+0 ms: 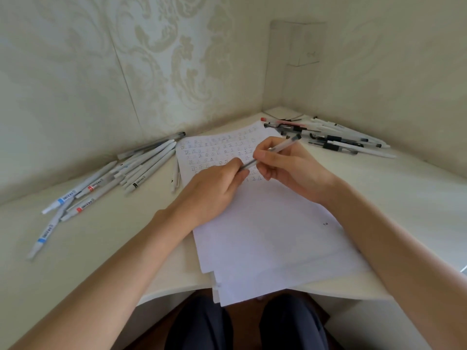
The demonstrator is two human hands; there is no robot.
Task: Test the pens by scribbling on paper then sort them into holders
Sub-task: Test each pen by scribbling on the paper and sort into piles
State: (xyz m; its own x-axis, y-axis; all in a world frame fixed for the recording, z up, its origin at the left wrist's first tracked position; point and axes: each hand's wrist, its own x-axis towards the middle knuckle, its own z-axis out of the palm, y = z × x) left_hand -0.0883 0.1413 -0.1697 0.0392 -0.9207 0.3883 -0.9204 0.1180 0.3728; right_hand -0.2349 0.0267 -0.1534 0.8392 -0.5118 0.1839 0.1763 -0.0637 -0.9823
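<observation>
From the head camera, a stack of paper (265, 236) lies on the pale desk (75, 261), its far part filled with rows of small written marks. Loose white pens (141, 165) are heaped to its left and dark-gripped pens (331, 140) to its right. Above the marks, both forearms reach in. The right hand (285, 168) grips a clear pen (274, 149) by its barrel, and the left hand (214, 190) pinches its lower end.

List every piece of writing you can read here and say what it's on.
"正": handwritten in repeated rows on the upper part of the paper.
Labels on the white pens at left: too blurred to read.
Small mark near the paper's right edge: too small to read.
The pen gripped by the left hand and right hand, dark-grip pens at right: nothing readable.
</observation>
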